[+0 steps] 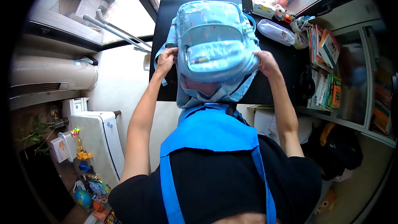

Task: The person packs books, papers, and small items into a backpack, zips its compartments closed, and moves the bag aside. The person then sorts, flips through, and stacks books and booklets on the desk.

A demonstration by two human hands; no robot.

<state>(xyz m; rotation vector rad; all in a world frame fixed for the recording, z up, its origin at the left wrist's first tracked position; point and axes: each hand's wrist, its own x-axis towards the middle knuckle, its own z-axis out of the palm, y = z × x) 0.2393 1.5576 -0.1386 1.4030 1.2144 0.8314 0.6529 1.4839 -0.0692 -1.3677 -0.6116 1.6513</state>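
Note:
A light blue backpack [213,33] lies on the black desk [282,87], its front pocket facing up and its lower end hanging over the near edge. My left hand [167,61] is closed on the left side of the backpack, by a side strap. On the opposite side, my right hand [268,63] grips the backpack's edge near the front pocket, with the fingers partly hidden behind the fabric. The area around the pocket is slightly blurred. Below it, the bright blue apron [211,130] that I wear touches or nearly touches the backpack.
A clear pencil case [276,32] and small figurines [280,12] are at the desk's back right. Books [327,87] stand on the right beside a glass-fronted cabinet [352,70]. Crutches [118,31] lean at the left behind a white cabinet [99,141].

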